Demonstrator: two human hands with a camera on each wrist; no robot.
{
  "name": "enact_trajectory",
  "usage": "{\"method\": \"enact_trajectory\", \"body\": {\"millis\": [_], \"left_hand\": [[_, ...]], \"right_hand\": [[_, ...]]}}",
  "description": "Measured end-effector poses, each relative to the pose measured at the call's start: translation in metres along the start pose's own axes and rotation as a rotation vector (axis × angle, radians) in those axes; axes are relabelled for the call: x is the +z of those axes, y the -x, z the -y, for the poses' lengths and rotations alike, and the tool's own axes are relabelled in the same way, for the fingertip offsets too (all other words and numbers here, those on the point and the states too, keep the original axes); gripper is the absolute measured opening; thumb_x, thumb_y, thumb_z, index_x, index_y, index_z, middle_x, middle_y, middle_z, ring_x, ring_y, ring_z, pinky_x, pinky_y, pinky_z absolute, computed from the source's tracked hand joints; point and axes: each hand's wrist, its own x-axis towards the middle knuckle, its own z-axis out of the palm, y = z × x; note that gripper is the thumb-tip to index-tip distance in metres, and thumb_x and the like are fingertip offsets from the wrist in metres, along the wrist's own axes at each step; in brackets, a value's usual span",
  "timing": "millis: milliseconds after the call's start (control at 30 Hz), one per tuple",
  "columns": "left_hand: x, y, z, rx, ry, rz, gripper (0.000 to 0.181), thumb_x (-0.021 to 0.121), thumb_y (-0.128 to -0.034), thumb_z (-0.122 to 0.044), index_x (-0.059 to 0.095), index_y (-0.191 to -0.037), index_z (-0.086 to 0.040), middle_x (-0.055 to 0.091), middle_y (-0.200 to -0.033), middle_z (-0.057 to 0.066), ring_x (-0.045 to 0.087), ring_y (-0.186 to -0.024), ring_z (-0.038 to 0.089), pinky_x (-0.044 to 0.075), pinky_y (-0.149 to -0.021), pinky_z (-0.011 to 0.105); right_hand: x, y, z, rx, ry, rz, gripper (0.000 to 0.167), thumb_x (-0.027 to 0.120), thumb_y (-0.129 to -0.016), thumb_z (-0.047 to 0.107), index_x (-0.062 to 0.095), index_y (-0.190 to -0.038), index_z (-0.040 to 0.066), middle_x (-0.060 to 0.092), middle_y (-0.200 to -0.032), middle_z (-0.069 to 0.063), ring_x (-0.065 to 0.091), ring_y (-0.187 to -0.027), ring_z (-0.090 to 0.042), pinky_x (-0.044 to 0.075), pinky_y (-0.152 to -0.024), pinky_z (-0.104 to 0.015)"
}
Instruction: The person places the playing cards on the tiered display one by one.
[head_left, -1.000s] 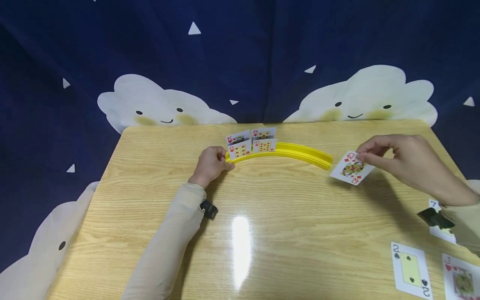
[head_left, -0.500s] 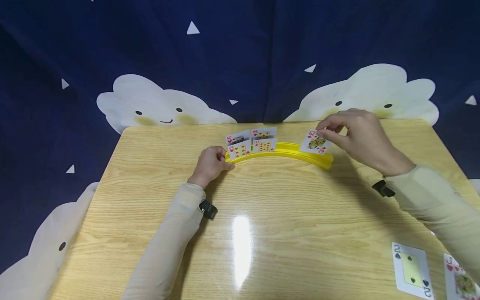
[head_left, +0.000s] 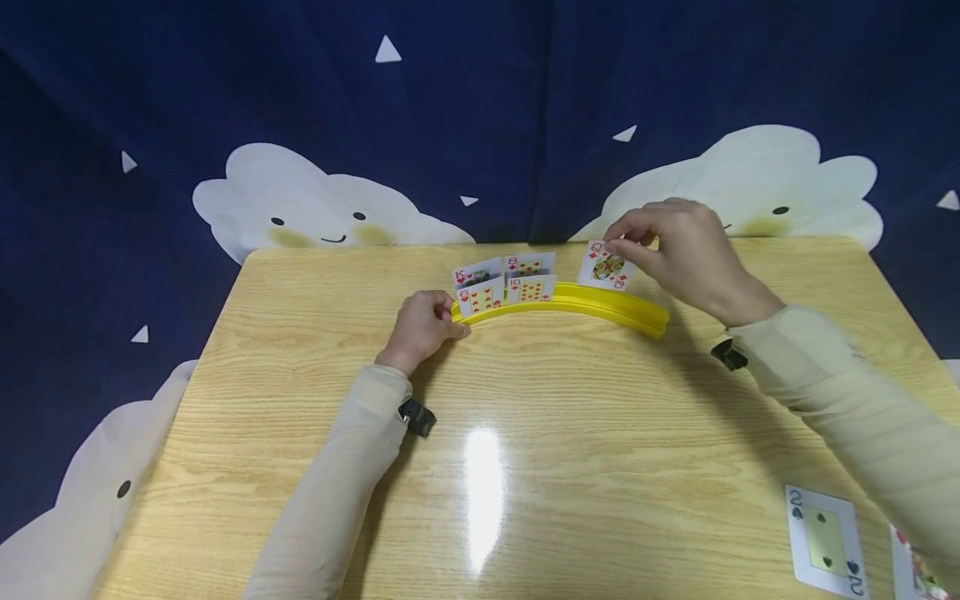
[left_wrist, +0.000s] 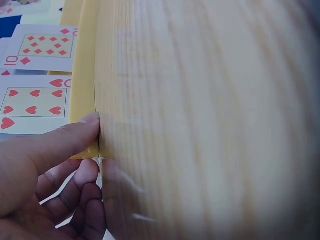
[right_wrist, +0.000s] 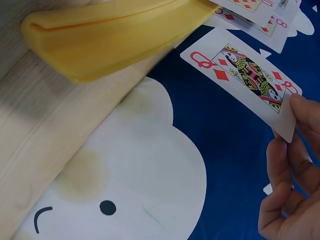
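Note:
A curved yellow card holder lies near the table's far edge. In its left half stand the king of hearts, six of hearts, eight of diamonds and ten of diamonds, in two rows. My left hand pinches the holder's left end; the left wrist view shows the thumb on its front edge. Between thumb and fingers of my right hand is the queen of diamonds, tilted, above the holder's right half and apart from it in the right wrist view.
The two of spades lies face up at the table's near right. Beside it another red-suited face card is partly hidden by my right sleeve. A dark blue curtain with printed clouds hangs behind the wooden table.
My right hand has carried the queen of diamonds leftward and up, from beside the holder's right end to above its right half. The left hand has stayed on the holder.

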Motion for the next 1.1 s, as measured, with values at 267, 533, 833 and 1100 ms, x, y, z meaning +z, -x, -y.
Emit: {"method": "enact_trajectory", "body": {"millis": [267,533,833,1100], "left_hand": [[-0.001,0.002,-0.002,0.0,0.006,0.005,0.03,0.093,-0.0867,-0.002,0.064,-0.093,-0.001,0.054,-0.08,0.004,0.048,-0.076,0.018,0.038,-0.07,0.03],[0.0,0.002,-0.001,0.004,0.008,0.003,0.029,0.093,-0.0869,-0.002,0.064,-0.092,-0.001,0.054,-0.079,0.004,0.047,-0.073,0.017,0.037,-0.063,0.027],[-0.001,0.002,-0.002,-0.002,0.01,0.0,0.028,0.092,-0.0873,-0.002,0.065,-0.093,-0.001,0.054,-0.079,0.004,0.047,-0.071,0.016,0.036,-0.061,0.026],[-0.001,0.003,-0.003,-0.006,0.011,0.005,0.028,0.092,-0.0877,-0.002,0.064,-0.093,-0.001,0.054,-0.078,0.004,0.046,-0.07,0.016,0.035,-0.06,0.026]], "right_hand": [[0.015,-0.009,0.003,-0.041,0.002,0.007,0.005,0.084,-0.096,0.002,0.082,-0.098,0.006,0.076,-0.083,-0.007,0.066,-0.075,-0.025,0.048,-0.073,-0.043],[0.024,-0.012,0.001,-0.038,0.016,0.033,0.005,0.085,-0.095,0.003,0.081,-0.097,0.002,0.076,-0.082,-0.007,0.065,-0.073,-0.026,0.046,-0.074,-0.047],[0.029,-0.011,0.0,0.006,0.01,0.075,0.004,0.081,-0.098,0.005,0.081,-0.101,0.002,0.076,-0.084,-0.009,0.066,-0.076,-0.029,0.045,-0.077,-0.048],[0.029,-0.009,-0.001,0.024,0.046,0.077,0.004,0.081,-0.097,0.005,0.082,-0.1,0.004,0.076,-0.084,-0.008,0.066,-0.075,-0.028,0.045,-0.073,-0.045]]}}
